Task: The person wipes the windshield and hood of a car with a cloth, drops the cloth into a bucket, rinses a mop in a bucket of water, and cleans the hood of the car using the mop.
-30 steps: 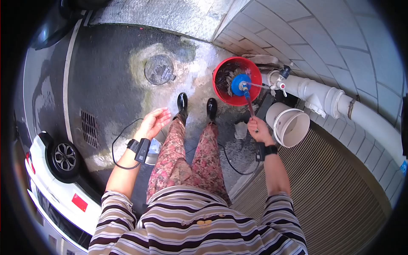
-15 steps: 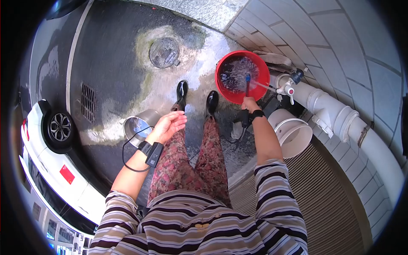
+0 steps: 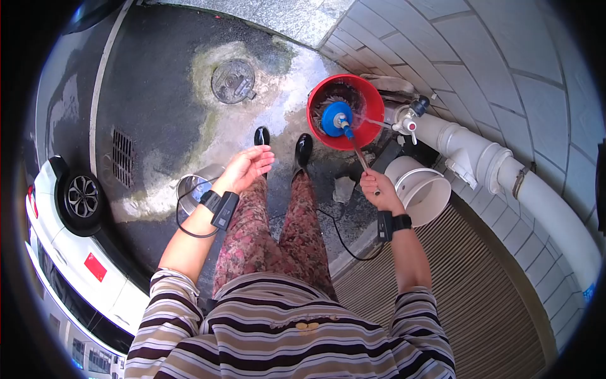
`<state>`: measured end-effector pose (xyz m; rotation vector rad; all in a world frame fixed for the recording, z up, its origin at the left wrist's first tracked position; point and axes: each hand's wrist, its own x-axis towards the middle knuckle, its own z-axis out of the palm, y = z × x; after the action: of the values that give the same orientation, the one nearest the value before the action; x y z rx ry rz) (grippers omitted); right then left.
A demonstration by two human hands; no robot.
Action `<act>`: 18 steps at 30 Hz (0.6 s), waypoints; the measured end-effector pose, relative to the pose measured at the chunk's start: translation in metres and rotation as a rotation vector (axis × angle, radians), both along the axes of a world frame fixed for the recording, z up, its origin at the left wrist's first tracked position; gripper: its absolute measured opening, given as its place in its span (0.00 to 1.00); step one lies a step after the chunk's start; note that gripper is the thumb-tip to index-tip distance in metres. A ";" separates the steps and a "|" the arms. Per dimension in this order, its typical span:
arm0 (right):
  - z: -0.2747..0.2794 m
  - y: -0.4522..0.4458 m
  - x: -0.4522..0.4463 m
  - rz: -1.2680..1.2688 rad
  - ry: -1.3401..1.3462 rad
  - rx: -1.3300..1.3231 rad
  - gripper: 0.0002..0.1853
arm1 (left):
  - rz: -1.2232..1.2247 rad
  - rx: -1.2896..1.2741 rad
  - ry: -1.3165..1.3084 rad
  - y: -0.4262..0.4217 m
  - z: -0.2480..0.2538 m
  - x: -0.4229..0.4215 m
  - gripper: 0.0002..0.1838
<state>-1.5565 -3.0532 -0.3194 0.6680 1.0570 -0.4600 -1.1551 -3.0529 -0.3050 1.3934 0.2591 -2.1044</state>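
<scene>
My right hand [image 3: 380, 191] is closed around the pole of a mop [image 3: 336, 119], whose round blue head with greyish strands is at the mouth of the red bucket [image 3: 377, 126]. The pole slants from the bucket toward me. Water runs from the wall tap [image 3: 407, 125] into the bucket. My left hand [image 3: 245, 169] hangs in the air in front of my left leg, fingers loosely extended and holding nothing. Below it stands a metal bucket [image 3: 187, 197], partly hidden by my forearm.
A white bucket [image 3: 424, 197] stands at my right, beside a thick white pipe [image 3: 489, 155] along the tiled wall [image 3: 492, 76]. A manhole cover [image 3: 232, 82] and a drain grate [image 3: 122, 158] lie in the wet ground. A white car [image 3: 95, 252] is at the left.
My right hand has drawn back toward me along with the mop pole. The blue mop head, earlier down in the bucket's water, now shows raised at the bucket's mouth.
</scene>
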 end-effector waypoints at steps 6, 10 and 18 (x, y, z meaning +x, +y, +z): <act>0.030 0.018 0.003 -0.466 -0.230 0.088 0.10 | 0.050 0.041 -0.047 0.009 -0.005 0.018 0.14; -0.001 0.014 0.004 -0.645 -0.304 0.174 0.10 | 0.052 0.072 -0.039 0.023 -0.016 0.016 0.13; -0.136 -0.011 0.040 -0.123 -0.034 0.173 0.13 | 0.055 0.089 0.001 0.030 -0.025 -0.004 0.14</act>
<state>-1.5161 -3.0647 -0.4554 0.8953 1.0342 -0.4654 -1.1596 -3.0226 -0.3297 1.4207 0.3917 -2.0709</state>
